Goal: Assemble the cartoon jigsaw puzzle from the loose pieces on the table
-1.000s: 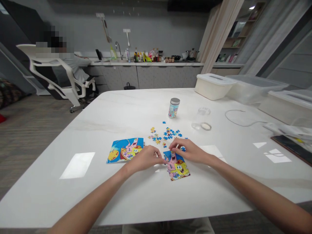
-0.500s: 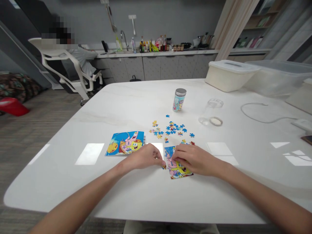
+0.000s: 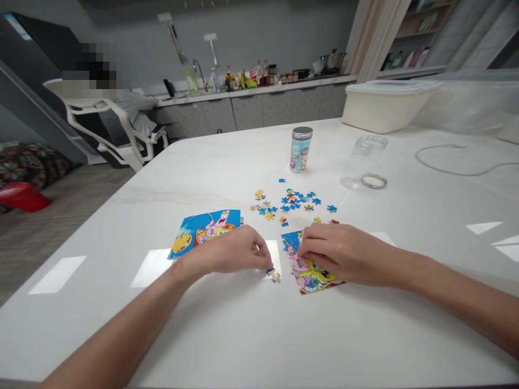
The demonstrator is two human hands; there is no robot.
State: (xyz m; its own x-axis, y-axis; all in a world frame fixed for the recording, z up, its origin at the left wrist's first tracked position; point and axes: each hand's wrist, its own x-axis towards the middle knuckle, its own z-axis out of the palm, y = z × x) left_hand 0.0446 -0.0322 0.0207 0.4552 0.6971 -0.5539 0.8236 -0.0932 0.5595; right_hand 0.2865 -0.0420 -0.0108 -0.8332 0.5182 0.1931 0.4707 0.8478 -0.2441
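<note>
Currently the left hand pinches a small piece; the right hand, half-open, touches the puzzle.

White glare is patching the glossy tabletop while the back wall is sitting in dimmer light; wide-angle distortion is stretching the edges, and pixelation is masking a seated person's head.

The right hand, by which the puzzle's far edge was touched a second ago, has been laid over its right part. The left hand has been drawn off the left edge, a piece being shown at its fingertips. More of the red bin has been brought into view.
</note>
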